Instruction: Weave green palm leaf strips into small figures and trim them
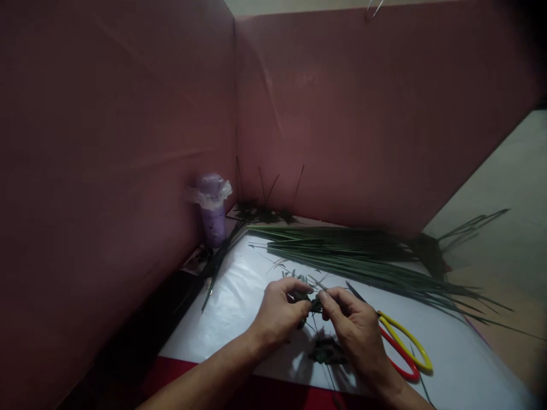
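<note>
My left hand [284,310] is closed, thumb and fingers pinching a dark green woven leaf piece [315,306] over the white sheet. From the other side my right hand [352,327] also pinches this piece, its thumb and fingertips close to the left ones. Much of the piece is hidden by the fingers. Below the hands lies another dark green leaf piece [328,350] with a thin stem. Scissors [405,344] with one yellow and one red handle rest beside my right wrist, their blades partly behind that hand. Small green scraps [294,277] are scattered just beyond the hands.
Long green leaf strips [342,247] lie across the back of the white sheet [239,285]. A purple cup [213,219] with crumpled plastic stands at the left near the corner of two reddish panels [342,114]. Several stemmed leaf pieces [265,212] sit in that corner.
</note>
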Motion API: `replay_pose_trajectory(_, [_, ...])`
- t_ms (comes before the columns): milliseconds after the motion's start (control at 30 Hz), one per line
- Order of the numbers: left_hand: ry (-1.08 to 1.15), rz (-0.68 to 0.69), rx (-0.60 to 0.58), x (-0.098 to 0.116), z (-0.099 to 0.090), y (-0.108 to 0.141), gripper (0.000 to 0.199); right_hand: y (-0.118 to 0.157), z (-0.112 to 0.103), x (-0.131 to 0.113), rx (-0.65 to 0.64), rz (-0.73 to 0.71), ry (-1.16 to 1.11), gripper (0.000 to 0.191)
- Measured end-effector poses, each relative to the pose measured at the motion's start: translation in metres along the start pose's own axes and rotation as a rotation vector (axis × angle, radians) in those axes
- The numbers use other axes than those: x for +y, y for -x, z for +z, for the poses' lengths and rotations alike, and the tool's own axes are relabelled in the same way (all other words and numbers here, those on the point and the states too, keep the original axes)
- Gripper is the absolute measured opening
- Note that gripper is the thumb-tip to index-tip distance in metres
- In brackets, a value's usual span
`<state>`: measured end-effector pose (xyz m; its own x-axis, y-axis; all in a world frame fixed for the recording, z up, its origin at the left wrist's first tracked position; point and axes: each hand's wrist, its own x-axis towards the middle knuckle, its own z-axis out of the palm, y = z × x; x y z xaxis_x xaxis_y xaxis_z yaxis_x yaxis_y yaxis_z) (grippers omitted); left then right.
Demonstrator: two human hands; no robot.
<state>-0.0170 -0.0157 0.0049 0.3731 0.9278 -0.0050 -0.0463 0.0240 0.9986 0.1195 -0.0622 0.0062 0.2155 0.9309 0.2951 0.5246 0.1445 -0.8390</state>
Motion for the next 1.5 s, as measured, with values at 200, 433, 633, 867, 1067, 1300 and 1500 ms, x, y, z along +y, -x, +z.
replay_pose_trajectory(200, [0.089,-0.026,0.006,0.009,-0.002,0.001,0.021,-0.004,-0.002,-0.001,-0.007,0.062,-0.095,0.034])
replay_pose_trajectory(433, [0.178,0.044,-0.012,0.006,-0.002,0.001,0.026,-0.006,-0.003,0.003,-0.009,0.100,-0.122,0.035])
replay_pose_trajectory(633, [0.049,0.165,0.034,0.004,-0.001,0.003,0.031,-0.007,-0.002,0.006,0.012,0.138,-0.223,0.035])
replay_pose_trajectory(867, [-0.027,0.225,0.023,0.001,0.001,0.004,0.028,-0.007,-0.001,0.002,-0.008,0.204,-0.340,0.037])
replay_pose_trajectory(1067, [0.028,0.220,-0.002,0.004,0.001,0.006,0.024,-0.004,-0.001,-0.007,0.001,0.145,-0.304,0.036])
replay_pose_trajectory(1300, [-0.332,0.755,0.061,0.007,-0.005,0.013,0.024,0.005,-0.001,-0.009,0.063,-0.095,-0.288,0.013])
replay_pose_trajectory(1500, [-0.430,1.046,0.061,0.008,-0.006,0.015,0.036,0.012,-0.001,-0.003,0.091,-0.282,-0.258,0.005])
